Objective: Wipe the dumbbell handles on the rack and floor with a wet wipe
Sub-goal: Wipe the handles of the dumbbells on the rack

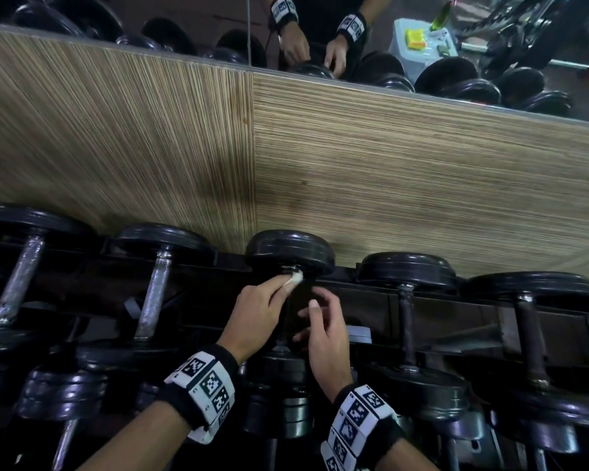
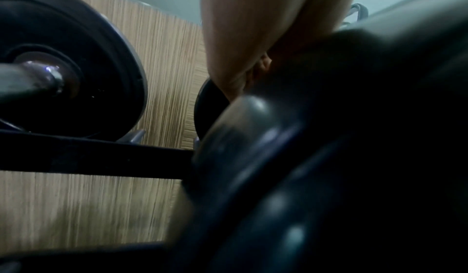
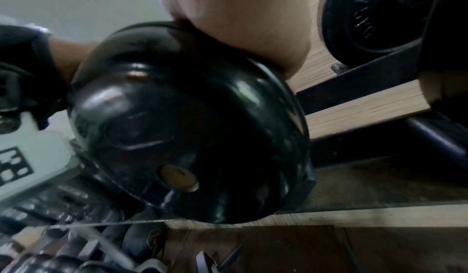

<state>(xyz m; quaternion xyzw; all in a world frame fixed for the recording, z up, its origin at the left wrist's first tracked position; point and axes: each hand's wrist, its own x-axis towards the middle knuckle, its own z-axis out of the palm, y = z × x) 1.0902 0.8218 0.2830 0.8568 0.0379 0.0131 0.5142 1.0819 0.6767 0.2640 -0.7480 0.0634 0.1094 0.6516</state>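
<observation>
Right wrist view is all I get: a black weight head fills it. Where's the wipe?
Observer: The wet wipe is pinched in the left hand, at the far end of the handle under the far weight head.
Operator: Is my right hand holding anything?
Observer: No, the right hand hangs beside the handle, fingers loosely curled.
Operator: What's further left on the rack?
Observer: Two dumbbells with bare silver handles.

Black rack (image 1: pixel 371 302) against wood-grain wall; row of black dumbbells (image 1: pixel 289 253) across its rails
</observation>
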